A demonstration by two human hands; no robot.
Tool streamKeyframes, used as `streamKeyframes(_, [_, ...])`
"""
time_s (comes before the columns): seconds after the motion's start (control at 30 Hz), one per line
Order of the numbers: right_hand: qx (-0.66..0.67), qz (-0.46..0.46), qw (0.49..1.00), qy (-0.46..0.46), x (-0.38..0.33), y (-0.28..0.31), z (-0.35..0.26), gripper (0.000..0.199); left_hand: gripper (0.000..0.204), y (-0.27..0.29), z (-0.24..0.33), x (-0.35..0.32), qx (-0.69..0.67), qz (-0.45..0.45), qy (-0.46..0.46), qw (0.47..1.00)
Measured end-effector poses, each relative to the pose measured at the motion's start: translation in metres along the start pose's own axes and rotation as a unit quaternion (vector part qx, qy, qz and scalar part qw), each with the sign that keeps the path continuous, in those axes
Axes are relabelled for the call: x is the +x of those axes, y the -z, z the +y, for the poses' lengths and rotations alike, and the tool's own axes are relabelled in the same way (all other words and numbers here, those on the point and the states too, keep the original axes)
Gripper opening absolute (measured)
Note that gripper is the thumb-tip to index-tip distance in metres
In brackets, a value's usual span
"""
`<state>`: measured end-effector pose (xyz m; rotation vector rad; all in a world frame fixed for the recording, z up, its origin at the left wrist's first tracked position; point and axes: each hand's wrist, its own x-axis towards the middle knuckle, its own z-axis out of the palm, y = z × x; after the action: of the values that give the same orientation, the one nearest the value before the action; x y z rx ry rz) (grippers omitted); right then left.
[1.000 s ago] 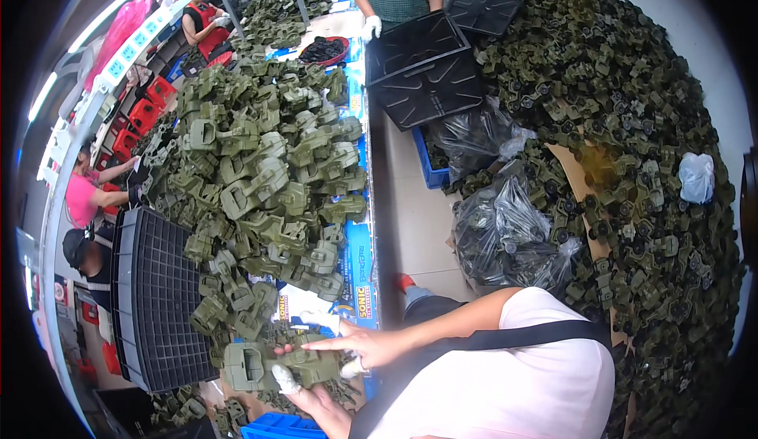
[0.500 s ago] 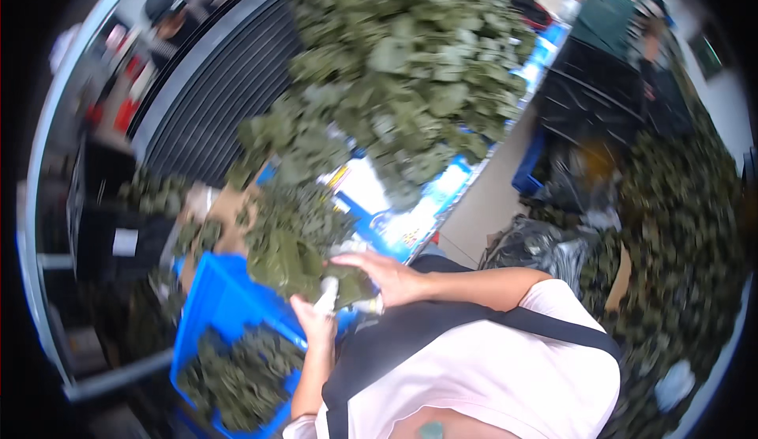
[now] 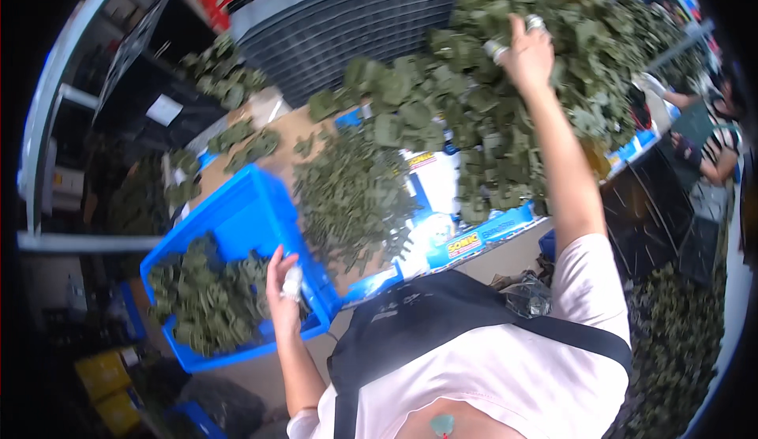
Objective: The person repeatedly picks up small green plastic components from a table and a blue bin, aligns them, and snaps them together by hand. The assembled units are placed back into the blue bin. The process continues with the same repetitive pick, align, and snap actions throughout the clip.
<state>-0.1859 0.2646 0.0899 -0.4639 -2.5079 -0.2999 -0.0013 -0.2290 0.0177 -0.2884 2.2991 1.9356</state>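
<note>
My left hand is at the right side of a blue plastic bin, its fingers apart and nothing seen in them. White tape wraps one of its fingers. Inside the bin lies a heap of dark green leaf sprays. My right arm stretches far forward, and my right hand hovers over or touches a large pile of broad green leaves. Its fingers, two of them wrapped in white, are spread with no leaf clearly held. A heap of smaller leaf sprays lies on the table between bin and pile.
Dark ribbed stacked trays stand behind the leaves. Brown cardboard and printed blue-white sheeting cover the table. Another person works at the far right. More leaves lie at the lower right, near a black plastic bag.
Both hands held large leaves together before me; those leaves have left them. My left hand moved left to the bin, my right far forward to the pile. The view has turned.
</note>
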Motion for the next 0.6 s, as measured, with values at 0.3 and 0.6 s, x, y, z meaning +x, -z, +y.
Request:
streamKeyframes(0.3, [0.092, 0.119, 0.943, 0.296, 0.062, -0.144, 0.047, 0.064, 0.050, 0.135, -0.041, -0.024, 0.058, 0.272, -0.011, 0.961])
streamKeyframes(0.6, [0.431, -0.199, 0.848, 0.237, -0.073, 0.004, -0.032, 0.040, 0.096, 0.183, -0.082, 0.034, 0.599, 0.212, 0.174, 0.752])
